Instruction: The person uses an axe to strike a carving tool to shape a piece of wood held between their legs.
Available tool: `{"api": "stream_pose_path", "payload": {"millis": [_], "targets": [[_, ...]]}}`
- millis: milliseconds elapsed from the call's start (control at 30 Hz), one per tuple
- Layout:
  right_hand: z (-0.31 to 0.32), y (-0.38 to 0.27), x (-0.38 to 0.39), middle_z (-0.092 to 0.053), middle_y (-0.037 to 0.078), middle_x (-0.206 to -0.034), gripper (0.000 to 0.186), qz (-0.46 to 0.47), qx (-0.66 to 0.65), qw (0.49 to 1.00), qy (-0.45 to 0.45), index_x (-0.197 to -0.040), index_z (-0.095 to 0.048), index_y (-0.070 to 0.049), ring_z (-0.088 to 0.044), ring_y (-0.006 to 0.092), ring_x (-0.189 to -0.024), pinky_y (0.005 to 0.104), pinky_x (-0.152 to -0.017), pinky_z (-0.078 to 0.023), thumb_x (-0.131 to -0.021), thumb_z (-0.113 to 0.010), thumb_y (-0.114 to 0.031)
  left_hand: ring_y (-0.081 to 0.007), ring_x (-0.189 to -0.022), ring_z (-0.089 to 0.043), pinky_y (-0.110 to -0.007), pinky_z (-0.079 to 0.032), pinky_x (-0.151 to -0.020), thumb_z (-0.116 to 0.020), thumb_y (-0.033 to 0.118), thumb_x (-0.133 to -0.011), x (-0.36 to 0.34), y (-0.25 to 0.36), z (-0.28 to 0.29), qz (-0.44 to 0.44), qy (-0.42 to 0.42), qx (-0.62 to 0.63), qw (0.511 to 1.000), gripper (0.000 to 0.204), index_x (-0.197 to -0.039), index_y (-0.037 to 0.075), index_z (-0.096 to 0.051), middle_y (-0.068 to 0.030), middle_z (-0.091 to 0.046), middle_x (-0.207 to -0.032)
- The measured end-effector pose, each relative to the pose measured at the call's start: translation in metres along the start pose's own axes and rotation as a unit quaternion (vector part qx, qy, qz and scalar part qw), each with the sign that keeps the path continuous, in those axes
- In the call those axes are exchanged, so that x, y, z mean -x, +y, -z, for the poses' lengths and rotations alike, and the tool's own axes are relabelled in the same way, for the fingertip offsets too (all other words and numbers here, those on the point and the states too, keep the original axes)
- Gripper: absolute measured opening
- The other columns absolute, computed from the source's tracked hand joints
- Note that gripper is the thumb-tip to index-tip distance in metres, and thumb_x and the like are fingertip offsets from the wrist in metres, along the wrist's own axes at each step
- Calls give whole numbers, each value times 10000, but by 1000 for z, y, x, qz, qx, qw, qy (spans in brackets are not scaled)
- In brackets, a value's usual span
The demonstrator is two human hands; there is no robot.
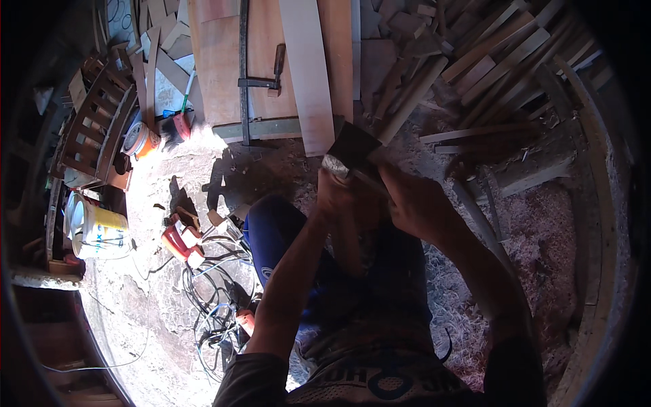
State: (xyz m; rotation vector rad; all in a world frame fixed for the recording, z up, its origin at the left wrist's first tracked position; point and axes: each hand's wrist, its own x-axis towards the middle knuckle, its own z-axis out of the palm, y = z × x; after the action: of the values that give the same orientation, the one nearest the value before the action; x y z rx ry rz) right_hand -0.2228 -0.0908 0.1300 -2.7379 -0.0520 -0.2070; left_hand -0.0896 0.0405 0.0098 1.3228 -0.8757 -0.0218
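In the head view, my right hand (407,203) is closed on the handle of a dark, broad-bladed hand tool (352,144), which looks like a hatchet. The blade is over the pale upper end of a wooden piece (346,251). My left hand (329,193) is closed around that piece just below the blade, and the piece extends down between my legs. Whether the blade touches the wood is hard to tell in the shadow.
Boards (305,68) and a bar clamp (244,108) lie ahead. Stacked timber (502,54) fills the upper right. At left are a slatted wooden frame (95,122), buckets (102,230), an orange power tool (180,241) and coiled cables (217,292). Shavings (488,292) cover the floor at right.
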Motion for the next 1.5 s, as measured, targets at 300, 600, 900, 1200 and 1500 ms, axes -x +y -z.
{"api": "stream_pose_path", "payload": {"millis": [300,600,900,1200,1500], "targets": [[58,-46,-8,-671,230,-919,574,48,-73,988,124,-1364,-415,-57,-679,430,-881,493,-743,-556,-834,-635,-34,-169,-933,-695,-314,-538,-848,-725,44,-805,4,-16,11,130,39,-66,989,266,-1069,20,-696,-57,-733,-981],[18,-9,16,-677,209,-908,528,-16,-23,1000,1,-1312,-456,-68,-687,412,-824,482,-703,-565,-821,-643,-27,-146,-886,-683,-323,-546,-793,-694,56,-846,19,4,-4,13,34,-65,997,203,-1044,13,-689,-49,-728,-967],[-1,-5,2,-674,231,-942,454,22,38,999,-30,-1286,-474,-37,-686,430,-860,506,-707,-547,-856,-621,-49,-111,-886,-659,-305,-540,-779,-710,63,-838,12,-9,-1,97,18,38,994,202,-1031,12,-683,-45,-719,-981],[52,-37,-9,-667,220,-951,499,55,-106,983,137,-1279,-472,-46,-680,415,-892,507,-760,-563,-814,-654,-44,-128,-867,-666,-296,-542,-725,-714,56,-818,8,-16,15,170,30,-35,984,167,-978,28,-676,-55,-709,-957],[-10,23,27,-678,236,-871,570,-97,-39,993,-61,-1355,-436,-31,-682,458,-838,501,-725,-555,-832,-648,-105,-117,-845,-667,-293,-532,-714,-713,53,-801,37,25,-9,101,-15,-76,992,150,-942,29,-668,-52,-689,-875]]}}
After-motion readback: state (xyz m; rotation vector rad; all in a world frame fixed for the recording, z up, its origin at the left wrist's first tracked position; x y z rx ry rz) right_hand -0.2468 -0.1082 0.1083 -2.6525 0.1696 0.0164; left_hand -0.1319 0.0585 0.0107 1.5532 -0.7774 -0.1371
